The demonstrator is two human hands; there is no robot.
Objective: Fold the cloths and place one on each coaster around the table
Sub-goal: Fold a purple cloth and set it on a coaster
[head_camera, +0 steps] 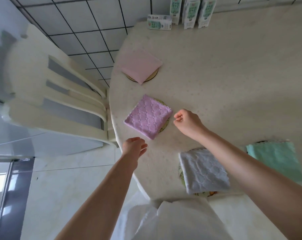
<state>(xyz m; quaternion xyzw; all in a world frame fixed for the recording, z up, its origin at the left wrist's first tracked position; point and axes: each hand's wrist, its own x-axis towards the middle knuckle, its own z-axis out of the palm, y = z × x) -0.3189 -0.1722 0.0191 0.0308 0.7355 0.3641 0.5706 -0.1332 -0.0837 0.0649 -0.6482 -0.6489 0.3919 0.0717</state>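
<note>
A folded purple cloth [148, 116] lies on a round coaster [165, 126] near the table's left edge. My left hand [133, 147] hovers just below it, fingers loosely curled, holding nothing. My right hand [186, 121] sits just right of the cloth, fingers curled in, empty. A folded pale pink cloth [140, 65] covers a tan coaster [152, 77] farther back. A folded white cloth [203, 170] rests on a patterned coaster [181, 174] near me. A folded mint green cloth [275, 158] lies at the right, partly behind my right forearm.
Several milk cartons [190, 12] stand at the far edge of the cream table [224, 75], one lying flat [159, 22]. A white slatted chair [60, 94] is pushed against the table's left side. Tiled wall behind.
</note>
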